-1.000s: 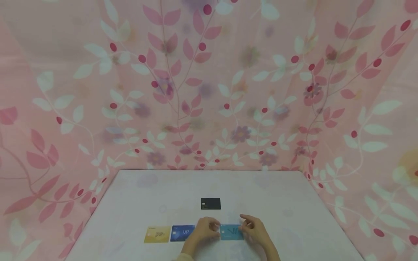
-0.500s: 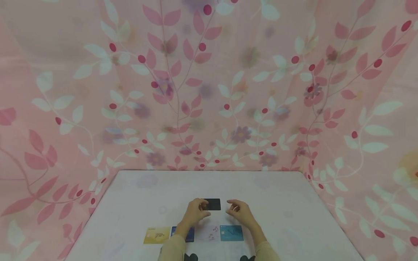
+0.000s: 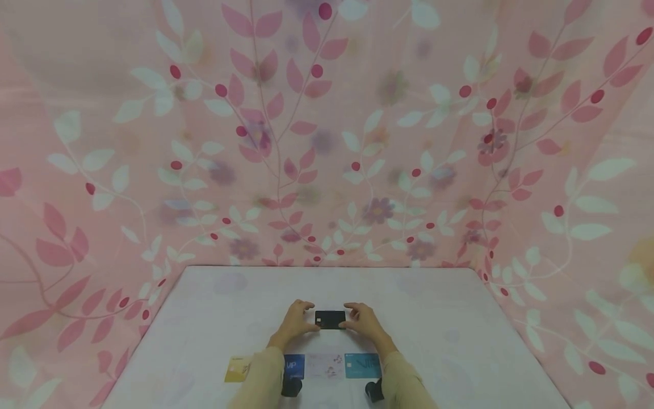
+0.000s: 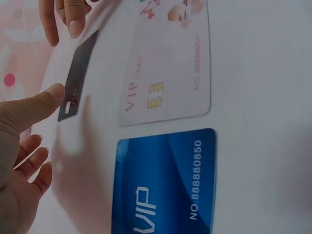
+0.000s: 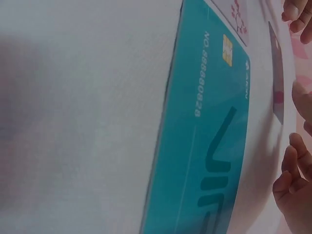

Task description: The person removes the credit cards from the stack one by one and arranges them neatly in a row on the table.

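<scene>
A black card [image 3: 331,319] with a small chip lies flat on the table, between my two hands. On its left side is my left hand [image 3: 293,322], thumb at the lower left corner and the other fingers bent loosely beyond the edge. My right hand [image 3: 365,321] mirrors it, its thumb by the lower right corner. In the left wrist view the left thumb [image 4: 46,103] meets or overlaps the end of the card; firm contact cannot be told. No finger is seen curled round the card.
Nearer to me lies a row of cards: gold [image 3: 237,369], blue [image 3: 295,366], pale pink [image 3: 322,366] and teal [image 3: 361,365]. My left forearm covers part of the gold and blue ones. Pink floral fabric [image 3: 327,142] hangs behind the white table [image 3: 225,295].
Both hands have left the row of cards, where they were around the teal one, and moved forward to either side of the black card. The cards have stayed in place.
</scene>
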Demonstrator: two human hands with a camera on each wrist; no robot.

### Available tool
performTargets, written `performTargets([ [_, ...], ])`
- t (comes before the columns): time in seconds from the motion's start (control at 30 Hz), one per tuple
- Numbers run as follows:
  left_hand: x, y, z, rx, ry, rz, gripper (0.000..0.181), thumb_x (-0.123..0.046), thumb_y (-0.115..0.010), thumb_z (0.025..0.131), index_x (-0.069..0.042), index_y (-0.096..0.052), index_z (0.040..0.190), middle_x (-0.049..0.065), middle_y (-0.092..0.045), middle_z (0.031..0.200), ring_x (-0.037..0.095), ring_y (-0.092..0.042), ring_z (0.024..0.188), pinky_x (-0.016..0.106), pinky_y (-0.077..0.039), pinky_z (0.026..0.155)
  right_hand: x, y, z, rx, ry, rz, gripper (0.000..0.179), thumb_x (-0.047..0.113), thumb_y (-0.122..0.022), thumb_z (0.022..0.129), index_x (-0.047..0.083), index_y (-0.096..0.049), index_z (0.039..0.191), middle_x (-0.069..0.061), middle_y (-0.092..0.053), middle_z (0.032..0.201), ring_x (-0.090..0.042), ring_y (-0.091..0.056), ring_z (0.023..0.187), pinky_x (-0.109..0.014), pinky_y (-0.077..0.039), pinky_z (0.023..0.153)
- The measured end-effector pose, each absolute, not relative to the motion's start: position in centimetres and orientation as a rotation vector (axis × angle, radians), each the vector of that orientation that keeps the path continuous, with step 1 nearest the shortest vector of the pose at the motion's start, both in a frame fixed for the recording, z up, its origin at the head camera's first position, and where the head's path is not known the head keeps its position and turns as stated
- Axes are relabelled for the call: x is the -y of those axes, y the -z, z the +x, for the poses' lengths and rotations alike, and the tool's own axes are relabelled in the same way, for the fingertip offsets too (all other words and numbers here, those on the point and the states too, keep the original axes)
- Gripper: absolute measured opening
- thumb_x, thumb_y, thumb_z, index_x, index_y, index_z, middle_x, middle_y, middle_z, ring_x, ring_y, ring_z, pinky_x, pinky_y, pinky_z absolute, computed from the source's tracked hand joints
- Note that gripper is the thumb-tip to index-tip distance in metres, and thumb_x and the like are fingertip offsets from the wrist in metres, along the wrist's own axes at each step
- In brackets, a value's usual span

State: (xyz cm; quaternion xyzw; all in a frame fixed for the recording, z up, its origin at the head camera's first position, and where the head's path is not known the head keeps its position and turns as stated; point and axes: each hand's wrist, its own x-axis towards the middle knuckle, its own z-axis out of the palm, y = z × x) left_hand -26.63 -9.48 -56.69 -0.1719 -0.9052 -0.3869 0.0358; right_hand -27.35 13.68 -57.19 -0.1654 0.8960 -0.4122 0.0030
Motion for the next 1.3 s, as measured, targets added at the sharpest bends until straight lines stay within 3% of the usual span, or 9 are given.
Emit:
performTargets([
  [0.13,9.4,57.0,-26.7,2.854,1.160,-0.496,0.060,-0.014,-0.085,0.061,0.008,-0.061,0.111,0.016,-0.054,0.099,0.032,-0.051,0.094,0.048,-0.042,0.090,-13.3,57.6,-27.9,-2.789,1.197,-0.447,0.063,0.025,-0.083,0.068,0.001,-0.060,0.122,-0.014,-0.061,0.104,-0.027,-0.056,0.095,-0.046,-0.046,0.086],
  [0.23,9.3,57.1,-26.7,2.889,1.165,-0.468,0.062,-0.013,-0.085,0.060,0.008,-0.060,0.113,0.016,-0.053,0.100,0.032,-0.050,0.097,0.049,-0.040,0.092,-13.1,57.6,-28.1,-2.773,1.122,-0.399,0.065,0.028,-0.085,0.066,0.004,-0.061,0.121,-0.013,-0.060,0.106,-0.028,-0.056,0.098,-0.049,-0.044,0.090],
  [0.6,8.5,57.3,-27.0,2.994,1.001,-0.425,0.060,-0.018,-0.084,0.063,0.005,-0.062,0.114,0.012,-0.051,0.095,0.027,-0.044,0.092,0.045,-0.042,0.085,-12.8,57.0,-29.0,-2.777,0.950,-0.421,0.048,0.018,-0.084,0.067,0.005,-0.063,0.109,-0.005,-0.057,0.087,-0.019,-0.051,0.080,-0.039,-0.045,0.073],
  [0.9,8.2,58.0,-27.4,2.949,0.890,-0.428,0.053,-0.020,-0.083,0.065,-0.001,-0.064,0.111,0.013,-0.054,0.093,0.027,-0.047,0.088,0.043,-0.042,0.078,-12.6,56.9,-29.2,-2.779,0.980,-0.433,0.048,0.012,-0.084,0.065,0.002,-0.058,0.105,-0.007,-0.054,0.085,-0.020,-0.048,0.077,-0.038,-0.043,0.071],
  [1.1,8.1,58.2,-27.3,2.943,0.918,-0.376,0.051,-0.019,-0.083,0.065,-0.005,-0.062,0.110,0.013,-0.054,0.097,0.028,-0.048,0.090,0.044,-0.043,0.079,-12.6,57.1,-29.0,-2.753,1.067,-0.454,0.051,0.008,-0.083,0.065,0.000,-0.056,0.107,-0.007,-0.055,0.088,-0.019,-0.050,0.079,-0.038,-0.044,0.075],
  [1.3,8.0,58.0,-26.9,2.910,0.992,-0.346,0.050,-0.016,-0.083,0.065,-0.004,-0.062,0.109,0.013,-0.054,0.096,0.028,-0.049,0.089,0.046,-0.042,0.079,-12.7,57.4,-28.3,-2.680,1.248,-0.400,0.063,0.004,-0.083,0.064,-0.005,-0.052,0.118,-0.005,-0.057,0.083,-0.015,-0.050,0.072,-0.034,-0.045,0.072],
])
